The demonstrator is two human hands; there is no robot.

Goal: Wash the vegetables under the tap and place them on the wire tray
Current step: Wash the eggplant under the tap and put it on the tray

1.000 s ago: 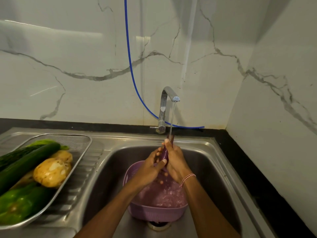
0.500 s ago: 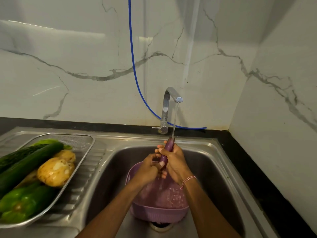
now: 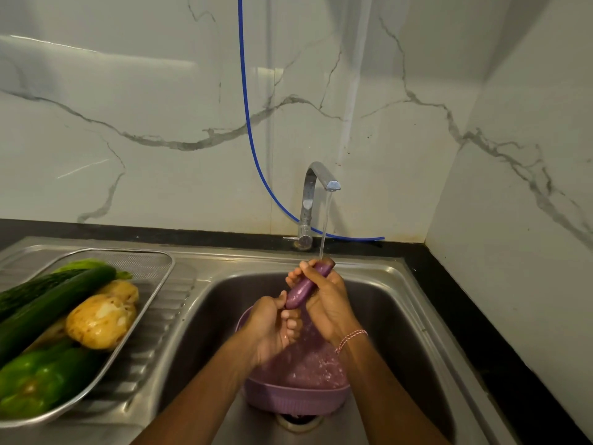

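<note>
A slim purple eggplant (image 3: 306, 285) is held tilted under the running tap (image 3: 316, 187); water strikes its upper end. My right hand (image 3: 325, 300) grips it from the right, fingers wrapped around the upper half. Around the lower tip, my left hand (image 3: 272, 329) is curled. Both are above a purple plastic bowl (image 3: 298, 396) that stands over the drain in the steel sink (image 3: 394, 316). On the left drainboard the wire tray (image 3: 150, 261) holds two dark cucumbers (image 3: 54, 300), potatoes (image 3: 99, 319), a green pepper (image 3: 35, 380) and a leafy green.
A blue hose (image 3: 247, 123) runs down the marble wall and behind the tap. A black counter strip (image 3: 481, 332) borders the sink at the back and right, against the right wall. The ribbed drainboard (image 3: 167, 309) lies between tray and basin.
The eggplant has been raised and more of it shows between my hands. My left hand has slid down to its lower tip. Water keeps running.
</note>
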